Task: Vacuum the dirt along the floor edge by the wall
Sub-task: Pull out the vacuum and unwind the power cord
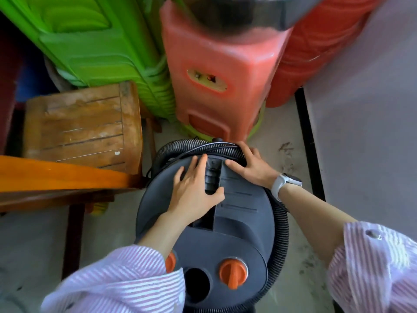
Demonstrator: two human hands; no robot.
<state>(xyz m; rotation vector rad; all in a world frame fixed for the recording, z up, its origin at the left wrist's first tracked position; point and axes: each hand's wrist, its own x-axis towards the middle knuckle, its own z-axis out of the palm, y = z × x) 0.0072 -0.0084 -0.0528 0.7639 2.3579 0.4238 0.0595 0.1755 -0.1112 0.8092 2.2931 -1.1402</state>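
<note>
A black canister vacuum (234, 224) with orange knobs (233, 273) stands on the floor below me. Its ribbed black hose (281, 231) is coiled around the body. My left hand (194, 188) lies flat on the lid with straight fingers, and its thumb touches the ridged carry handle (212, 177). On the other side of the handle, my right hand (250, 166), with a white watch on the wrist, rests on the lid, fingers spread over the hose coil. Dark dirt (286, 154) speckles the pale floor beside the black skirting (309, 143) of the wall at right.
Stacked red plastic stools (221, 71) and green ones (101, 46) stand just beyond the vacuum. A worn wooden stool (83, 125) and an orange-brown table edge (56, 175) crowd the left. More dirt (309, 260) lies on the floor strip between vacuum and wall.
</note>
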